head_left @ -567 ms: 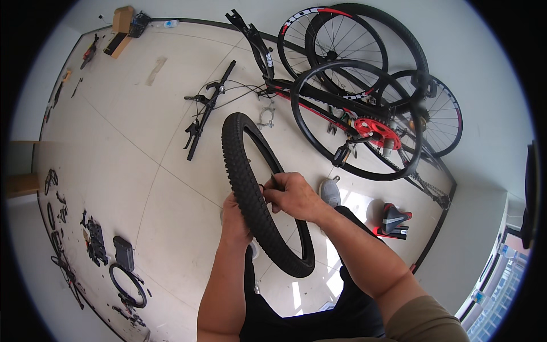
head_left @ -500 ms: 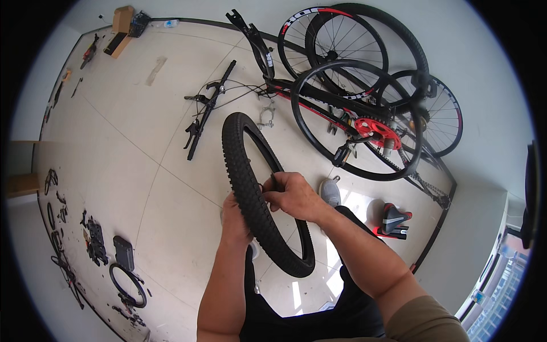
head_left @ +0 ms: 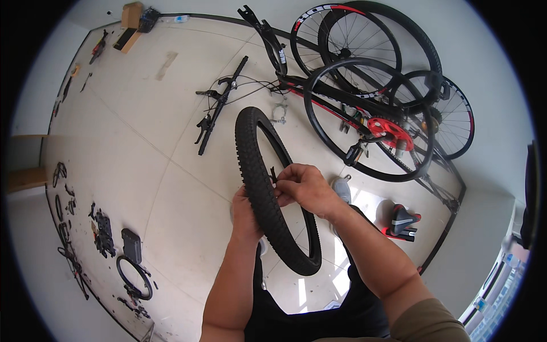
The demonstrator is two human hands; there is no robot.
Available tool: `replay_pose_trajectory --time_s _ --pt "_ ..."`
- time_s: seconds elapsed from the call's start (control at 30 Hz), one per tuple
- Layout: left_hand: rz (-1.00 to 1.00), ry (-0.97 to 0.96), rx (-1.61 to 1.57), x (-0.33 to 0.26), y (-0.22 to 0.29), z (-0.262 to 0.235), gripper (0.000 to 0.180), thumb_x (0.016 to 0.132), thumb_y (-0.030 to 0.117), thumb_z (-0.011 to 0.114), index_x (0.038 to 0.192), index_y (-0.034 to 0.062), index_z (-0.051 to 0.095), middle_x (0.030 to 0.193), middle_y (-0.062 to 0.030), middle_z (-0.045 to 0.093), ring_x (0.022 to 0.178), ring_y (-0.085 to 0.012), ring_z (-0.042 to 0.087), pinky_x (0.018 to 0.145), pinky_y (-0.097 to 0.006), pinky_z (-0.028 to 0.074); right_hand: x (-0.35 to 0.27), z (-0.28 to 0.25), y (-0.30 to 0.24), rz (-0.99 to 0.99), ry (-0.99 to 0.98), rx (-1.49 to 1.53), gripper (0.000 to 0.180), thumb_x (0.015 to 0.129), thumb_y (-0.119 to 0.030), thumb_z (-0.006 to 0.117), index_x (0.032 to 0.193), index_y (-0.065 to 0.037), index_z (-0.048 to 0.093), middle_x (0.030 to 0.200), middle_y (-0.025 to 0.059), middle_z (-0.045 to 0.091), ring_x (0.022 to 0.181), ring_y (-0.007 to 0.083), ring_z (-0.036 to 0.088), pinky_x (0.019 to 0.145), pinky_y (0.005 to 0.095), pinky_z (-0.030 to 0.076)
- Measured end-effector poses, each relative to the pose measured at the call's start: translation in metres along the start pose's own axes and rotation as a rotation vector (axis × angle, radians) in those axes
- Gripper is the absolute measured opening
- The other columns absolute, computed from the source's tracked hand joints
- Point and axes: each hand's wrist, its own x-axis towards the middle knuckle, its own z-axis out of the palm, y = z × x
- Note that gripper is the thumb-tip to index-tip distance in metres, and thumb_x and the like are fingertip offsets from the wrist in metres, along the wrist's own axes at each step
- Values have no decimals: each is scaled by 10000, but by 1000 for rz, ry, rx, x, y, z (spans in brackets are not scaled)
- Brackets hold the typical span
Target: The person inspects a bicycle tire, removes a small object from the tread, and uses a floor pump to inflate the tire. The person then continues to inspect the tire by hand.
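Pale floor tiles (head_left: pixel 137 148) spread beneath me. My right hand (head_left: pixel 307 191) has its fingertips drawn together beside a small dark piece (head_left: pixel 273 173) inside the black tyre (head_left: pixel 257 171); I cannot tell whether they pinch it. My left hand (head_left: pixel 246 215) clasps the tyre's left side, fingers partly hidden, so the tyre tilts between both hands. Beyond, lettering marks a black fork (head_left: pixel 274 45) and a wheel rim (head_left: pixel 310 15).

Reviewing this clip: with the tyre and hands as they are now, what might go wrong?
1. The tyre stands tilted and seems steadied only by the left hand and right hand, so a loosened grip might let it tip or drop.
2. A small dark piece shows beside the right hand, inside the tyre's ring. How firmly it is held is unclear; if loose, it might fall to the floor.
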Motion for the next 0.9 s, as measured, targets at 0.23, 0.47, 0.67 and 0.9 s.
replay_pose_trajectory --time_s 0.23,0.47,0.67,0.9 --pt "25 61 -13 3 -6 -1 159 921 62 640 1056 -20 659 906 -133 710 741 -227 718 653 -316 614 -1 7 -3 -73 76 -59 143 938 -57 622 1015 62 633 883 139 703 742 194 708 696 300 596" --pt "55 -20 19 11 -23 -4 230 936 50 615 1155 -13 649 996 -74 707 814 -143 687 725 -272 570 -1 6 5 -31 126 -102 112 937 -76 637 944 35 630 774 38 645 628 98 586 572 242 472" --pt "2 4 45 6 -17 -2 261 936 57 621 1184 -25 633 988 -82 705 813 -144 685 724 -278 572 -1 14 6 -60 177 -43 99 920 -57 618 959 32 636 779 36 654 605 71 567 549 219 438" --pt "19 -13 48 10 -22 -5 257 930 56 623 1173 -26 639 977 -74 701 814 -140 677 725 -284 568 2 7 10 -47 133 -74 103 929 -69 612 944 28 643 780 38 663 612 88 599 557 230 467"
